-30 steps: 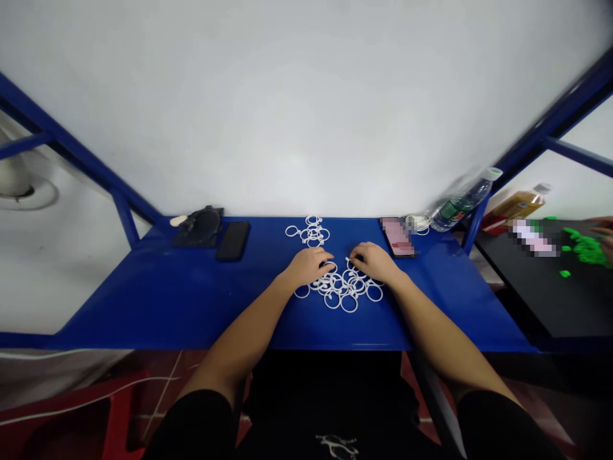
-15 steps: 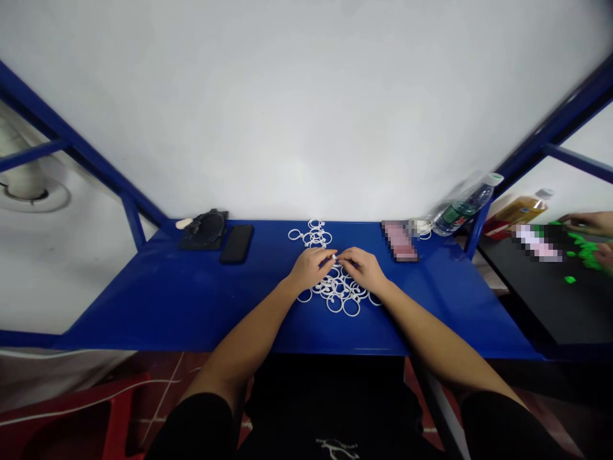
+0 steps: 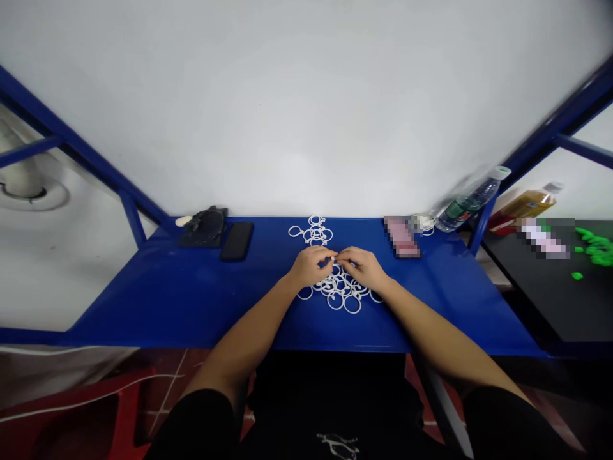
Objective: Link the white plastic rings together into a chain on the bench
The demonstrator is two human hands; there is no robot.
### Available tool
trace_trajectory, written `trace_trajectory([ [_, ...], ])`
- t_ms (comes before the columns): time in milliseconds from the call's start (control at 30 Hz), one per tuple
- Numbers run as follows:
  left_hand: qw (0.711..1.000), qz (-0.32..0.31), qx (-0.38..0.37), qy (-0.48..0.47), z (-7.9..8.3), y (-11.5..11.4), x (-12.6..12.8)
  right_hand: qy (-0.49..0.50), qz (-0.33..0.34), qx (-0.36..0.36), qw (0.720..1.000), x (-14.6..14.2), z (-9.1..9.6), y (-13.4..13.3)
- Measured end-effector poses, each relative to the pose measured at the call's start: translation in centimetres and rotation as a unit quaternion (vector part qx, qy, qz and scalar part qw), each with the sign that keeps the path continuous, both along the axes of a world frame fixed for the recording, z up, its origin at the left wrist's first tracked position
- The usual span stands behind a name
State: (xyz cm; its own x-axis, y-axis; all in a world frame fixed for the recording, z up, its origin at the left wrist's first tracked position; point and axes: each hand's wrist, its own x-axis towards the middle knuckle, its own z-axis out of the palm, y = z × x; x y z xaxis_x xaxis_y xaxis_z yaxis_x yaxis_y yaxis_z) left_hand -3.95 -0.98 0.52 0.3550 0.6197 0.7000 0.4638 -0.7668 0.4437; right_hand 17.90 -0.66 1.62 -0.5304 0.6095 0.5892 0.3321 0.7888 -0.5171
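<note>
Left hand (image 3: 312, 266) and right hand (image 3: 364, 266) meet at the fingertips, pinching a knobbed white ring (image 3: 333, 258) over a heap of white rings (image 3: 341, 289) between the blue tabletop (image 3: 167, 294)'s front and back edges. A loose pinch could drop it into the heap, where overlapping loops might snag.

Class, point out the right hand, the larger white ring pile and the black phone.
Right hand (image 3: 364, 265): head view, back of the hand.
Larger white ring pile (image 3: 340, 286): head view, its middle.
Black phone (image 3: 237, 241): head view, its upper face.
</note>
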Motion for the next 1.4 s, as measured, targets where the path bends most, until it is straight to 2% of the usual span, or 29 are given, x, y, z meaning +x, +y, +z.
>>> trace_trajectory([
  [200,1.000,0.003,0.004,-0.005,0.2,-0.1,0.0,0.002,0.007,-0.008,1.000,-0.2,0.0,-0.1],
  [400,1.000,0.008,-0.014,-0.008,0.3,-0.1,0.2,-0.039,0.012,-0.013,0.999,-0.5,0.1,-0.3],
  [600,0.995,0.093,-0.018,-0.044,0.1,0.6,-1.1,-0.057,-0.024,0.006,0.998,1.4,0.5,0.5],
  [700,0.985,0.158,-0.022,-0.063,-0.1,1.5,-2.3,-0.106,-0.050,-0.006,0.993,3.1,1.1,1.3],
  [800,0.974,0.211,-0.045,-0.070,-0.5,2.5,-3.2,-0.146,-0.060,-0.022,0.987,4.5,1.7,1.8],
  [867,0.970,0.224,-0.073,-0.067,-0.9,2.9,-3.4,-0.166,-0.061,-0.033,0.984,5.0,1.7,2.0],
  [967,0.971,0.209,-0.103,-0.056,-1.1,2.7,-3.1,-0.203,-0.058,-0.042,0.977,4.7,1.2,2.1],
  [1100,0.985,0.123,-0.121,-0.001,-0.8,1.5,-2.1,-0.244,-0.054,-0.044,0.967,3.3,0.1,1.7],
  [1267,0.984,0.024,-0.156,0.084,-0.2,0.0,-0.9,-0.239,-0.114,-0.065,0.962,2.2,-0.2,1.3],
  [1400,0.977,0.005,-0.180,0.113,-0.1,-0.2,-0.6,-0.215,-0.167,-0.086,0.958,2.3,0.2,1.1],
])
